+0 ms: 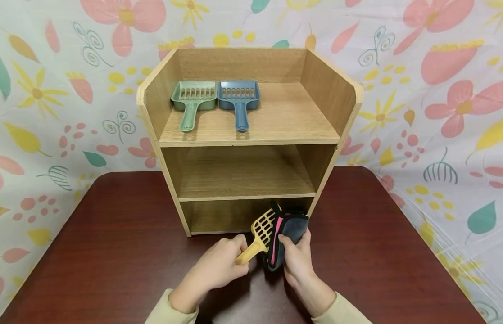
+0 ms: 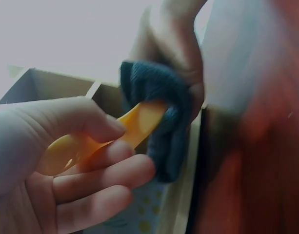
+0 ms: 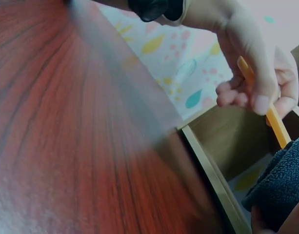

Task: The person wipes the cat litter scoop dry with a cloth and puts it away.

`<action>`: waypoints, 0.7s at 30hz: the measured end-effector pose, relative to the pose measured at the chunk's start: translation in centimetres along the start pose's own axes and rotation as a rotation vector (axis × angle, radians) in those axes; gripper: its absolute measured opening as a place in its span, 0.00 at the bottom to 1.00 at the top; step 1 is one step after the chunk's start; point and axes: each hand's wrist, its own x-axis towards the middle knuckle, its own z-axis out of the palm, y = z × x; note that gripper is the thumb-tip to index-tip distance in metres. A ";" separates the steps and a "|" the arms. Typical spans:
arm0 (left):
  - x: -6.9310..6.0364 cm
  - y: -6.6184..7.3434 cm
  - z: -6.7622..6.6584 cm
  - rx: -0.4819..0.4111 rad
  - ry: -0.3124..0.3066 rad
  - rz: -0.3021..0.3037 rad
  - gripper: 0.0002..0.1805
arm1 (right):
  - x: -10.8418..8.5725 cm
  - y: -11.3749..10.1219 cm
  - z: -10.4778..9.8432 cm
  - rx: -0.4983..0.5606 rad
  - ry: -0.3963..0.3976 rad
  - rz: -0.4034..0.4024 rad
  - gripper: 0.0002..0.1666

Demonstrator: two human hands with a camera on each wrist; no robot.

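Note:
My left hand (image 1: 223,265) grips the handle of a yellow slotted litter scoop (image 1: 251,252), its head tilted up and away from me. My right hand (image 1: 298,260) holds a folded dark grey cloth (image 1: 293,231) with black edging and a pink stripe. The cloth lies against the right side of the scoop's head and hides part of it. In the left wrist view, the thumb and fingers pinch the scoop handle (image 2: 129,129), and the cloth (image 2: 159,85) wraps over its far part. The right wrist view shows the fuzzy cloth (image 3: 281,183) around the scoop (image 3: 277,126).
A wooden shelf unit (image 1: 247,140) stands on the dark red table (image 1: 113,252), just beyond my hands. On its top level, a green scoop (image 1: 190,112) and a blue scoop (image 1: 241,112) lie side by side at the left. A flower-patterned sheet (image 1: 397,126) hangs behind.

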 end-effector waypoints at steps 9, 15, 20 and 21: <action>0.0 -2.0 -1.7 -0.106 -0.047 0.002 0.07 | 0.3 -0.4 -0.1 -0.018 0.017 -0.050 0.39; 0.2 -2.4 -0.9 -0.065 0.069 -0.004 0.07 | -0.1 -0.4 0.8 0.099 0.016 -0.014 0.42; 0.4 -2.6 0.5 -0.037 0.193 0.003 0.07 | -0.8 -0.5 1.9 0.171 0.004 0.006 0.44; 0.5 -2.7 0.7 -0.040 0.208 0.006 0.07 | -1.0 -0.5 2.2 0.175 -0.002 0.012 0.44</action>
